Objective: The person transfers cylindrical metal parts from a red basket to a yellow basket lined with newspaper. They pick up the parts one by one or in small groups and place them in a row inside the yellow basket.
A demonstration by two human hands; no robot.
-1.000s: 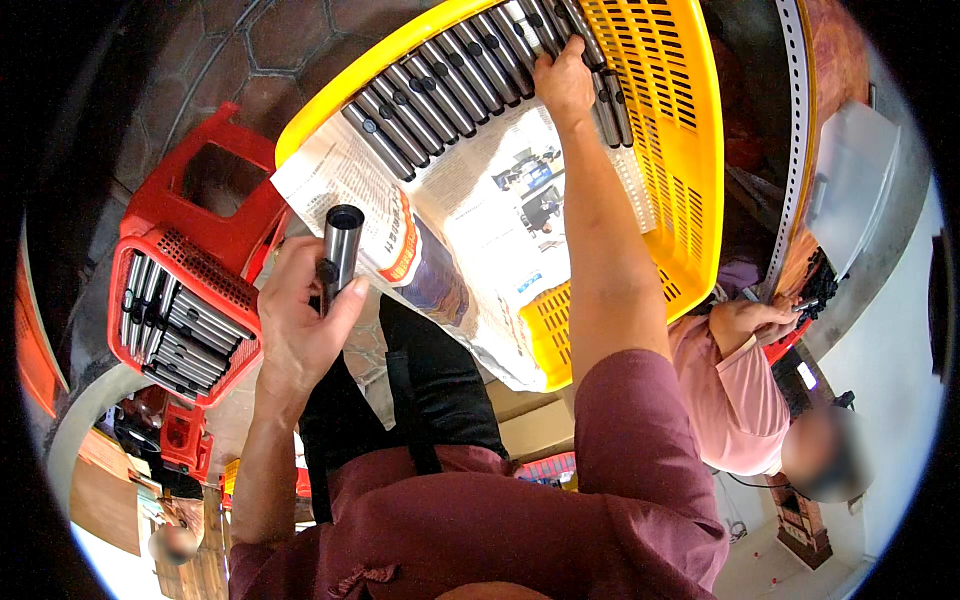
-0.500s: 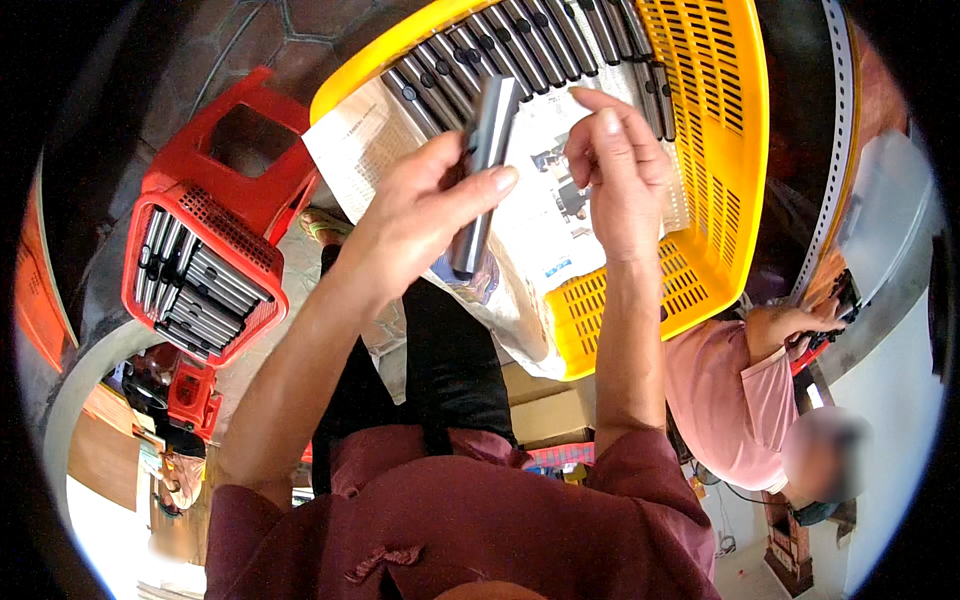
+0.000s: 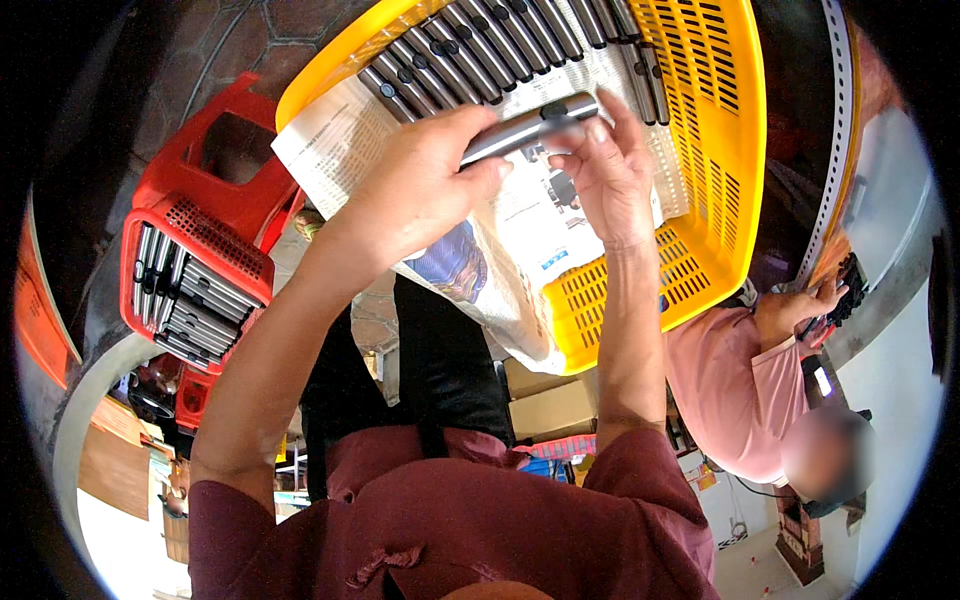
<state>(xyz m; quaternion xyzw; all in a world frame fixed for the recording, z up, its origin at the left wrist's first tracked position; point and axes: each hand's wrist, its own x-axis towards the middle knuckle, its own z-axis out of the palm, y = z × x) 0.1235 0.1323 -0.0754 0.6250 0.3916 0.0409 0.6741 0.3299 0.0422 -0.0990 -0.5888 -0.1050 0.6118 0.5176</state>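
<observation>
Held above the yellow basket point(image 3: 740, 200) is a smooth grey steel rod point(image 3: 518, 130) with a dark patch near its right end. My left hand point(image 3: 420, 180) is closed around the rod's left end. At the other end, the fingers and thumb of my right hand point(image 3: 615, 175) close on the tip. Below them, newspaper point(image 3: 335, 150) lines the basket and hangs over its near side. Similar rods point(image 3: 455, 65) lie side by side along the far part of the basket, with a few more at its right.
A smaller red basket point(image 3: 275, 280), filled with steel rods, rests at the left by a red plastic stool point(image 3: 165, 165). To the right sits another person in a pink shirt point(image 3: 730, 390). Cardboard boxes point(image 3: 555, 415) stand below the yellow basket.
The rod has swung from nearly upright to lying almost level, pointing right. My right hand, apart from it before, has come to its end and grips it.
</observation>
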